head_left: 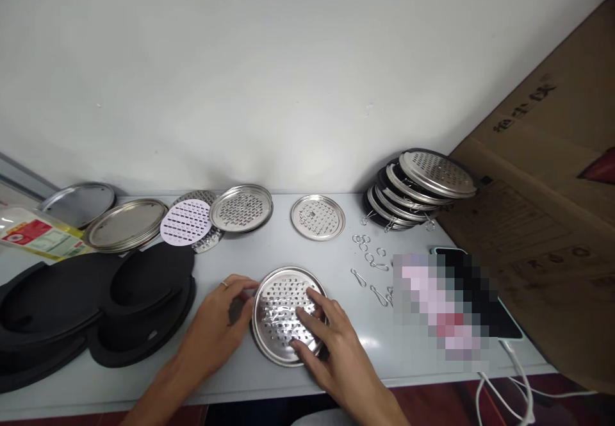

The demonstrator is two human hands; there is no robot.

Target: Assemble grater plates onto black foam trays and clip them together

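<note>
A round, shiny metal grater disc (283, 285) lies in front of me on the grey table, seemingly set in a rimmed metal plate. My left hand (218, 317) is at its left edge, thumb and fingertips against the rim with a gap between them. Spread over the right side of the disc, my right hand (336, 343) rests its fingertips on the perforated surface. Behind it sits another grater disc (318, 218). Several wire rings (369, 257) and pear-shaped wire clips (378, 295) are scattered to the right.
Black round holders (57, 291) lie at left. Behind them are metal plates (125, 224), a pale purple perforated disc (185, 222) and a rimmed grater (241, 209). Assembled graters (437, 173) stand stacked by a cardboard box (542, 189). A phone (504, 320) lies partly blurred, near white cables (521, 375).
</note>
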